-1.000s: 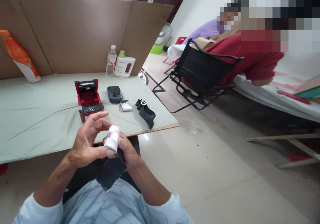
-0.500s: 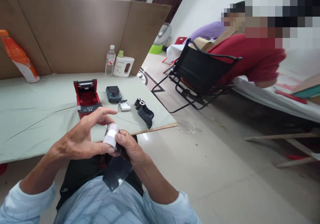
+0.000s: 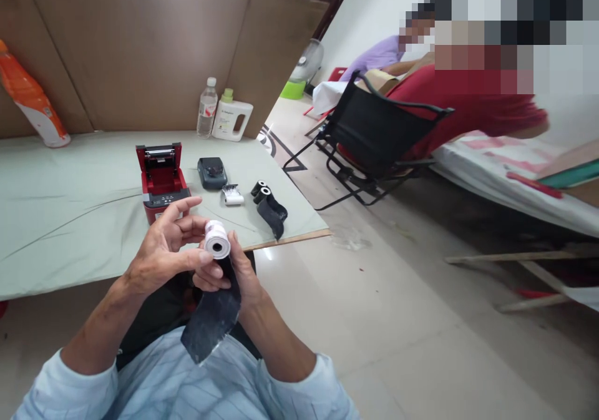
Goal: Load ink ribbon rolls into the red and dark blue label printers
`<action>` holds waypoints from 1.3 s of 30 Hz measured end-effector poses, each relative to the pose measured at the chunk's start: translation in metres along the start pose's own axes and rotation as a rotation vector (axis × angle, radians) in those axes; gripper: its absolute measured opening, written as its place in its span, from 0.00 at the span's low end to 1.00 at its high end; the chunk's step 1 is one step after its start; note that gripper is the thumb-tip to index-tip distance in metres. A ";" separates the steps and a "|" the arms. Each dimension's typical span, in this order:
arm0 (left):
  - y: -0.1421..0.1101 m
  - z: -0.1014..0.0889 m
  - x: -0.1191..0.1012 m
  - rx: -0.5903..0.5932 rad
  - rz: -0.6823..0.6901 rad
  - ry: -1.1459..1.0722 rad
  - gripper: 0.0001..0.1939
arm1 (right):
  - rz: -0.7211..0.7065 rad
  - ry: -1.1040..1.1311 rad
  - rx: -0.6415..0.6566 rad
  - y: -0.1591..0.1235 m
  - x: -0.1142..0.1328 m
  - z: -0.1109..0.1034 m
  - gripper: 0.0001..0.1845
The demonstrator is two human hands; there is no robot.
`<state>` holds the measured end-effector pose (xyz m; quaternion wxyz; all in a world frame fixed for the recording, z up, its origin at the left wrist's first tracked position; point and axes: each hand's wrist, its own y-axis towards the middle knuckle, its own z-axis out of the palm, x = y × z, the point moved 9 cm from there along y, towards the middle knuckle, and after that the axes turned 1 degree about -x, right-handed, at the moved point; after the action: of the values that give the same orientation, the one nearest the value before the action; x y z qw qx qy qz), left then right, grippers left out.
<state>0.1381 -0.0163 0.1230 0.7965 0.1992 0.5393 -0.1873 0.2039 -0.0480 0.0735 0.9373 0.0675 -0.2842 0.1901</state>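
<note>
Between fingers of left hand (image 3: 163, 251) and right hand (image 3: 243, 283): white roll (image 3: 217, 238), pinched by both, hollow core showing. Below fingers, black strip (image 3: 213, 323) hanging. Beyond left fingers, red device (image 3: 161, 181), lid raised, on desk (image 3: 79, 220).

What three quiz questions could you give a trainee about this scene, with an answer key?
1. True or false: the lid of the red machine stands open.
2. Which stands right beside the clear bottle?
A) orange bottle
B) white jug
C) red machine
3. What colour is the strip hanging below the white roll that the left hand touches?

Key: 1. True. 2. B. 3. Black.
</note>
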 end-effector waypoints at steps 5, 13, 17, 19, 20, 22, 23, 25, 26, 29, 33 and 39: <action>-0.003 -0.003 0.006 -0.058 -0.009 0.003 0.38 | 0.016 0.027 0.030 -0.001 -0.002 0.003 0.31; -0.007 -0.008 0.009 -0.084 -0.027 0.077 0.39 | 0.016 0.024 -0.077 0.002 -0.007 -0.006 0.26; -0.009 -0.010 0.007 -0.088 -0.008 0.096 0.40 | 0.017 0.015 -0.082 0.003 -0.011 -0.006 0.27; -0.009 -0.012 0.007 -0.100 -0.001 0.106 0.39 | 0.023 0.000 -0.092 0.002 -0.012 -0.007 0.28; -0.009 -0.012 0.007 -0.104 0.003 0.104 0.39 | 0.029 -0.008 -0.095 0.002 -0.013 -0.007 0.29; -0.009 -0.012 0.006 -0.101 0.017 0.088 0.39 | 0.038 -0.016 -0.087 0.001 -0.013 -0.005 0.29; -0.009 -0.012 0.006 -0.096 0.025 0.081 0.38 | 0.038 -0.015 -0.075 0.001 -0.013 -0.004 0.29; -0.009 -0.011 0.006 -0.083 0.037 0.074 0.38 | 0.034 -0.012 -0.046 0.000 -0.012 -0.002 0.28; -0.010 -0.011 0.006 -0.076 0.041 0.068 0.37 | 0.030 -0.014 -0.032 0.000 -0.012 -0.001 0.28; -0.011 -0.011 0.008 -0.061 0.042 0.024 0.37 | 0.012 -0.042 -0.008 0.000 -0.010 0.001 0.28; -0.013 -0.013 0.014 -0.058 0.031 -0.061 0.37 | 0.008 -0.101 -0.006 0.001 -0.009 0.000 0.29; -0.010 -0.016 0.010 0.045 0.067 0.021 0.37 | 0.049 -0.211 -0.071 0.001 -0.011 -0.007 0.31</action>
<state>0.1240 -0.0169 0.1066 0.7918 0.2371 0.5363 -0.1707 0.1986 -0.0484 0.0613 0.8990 0.0469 -0.3895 0.1945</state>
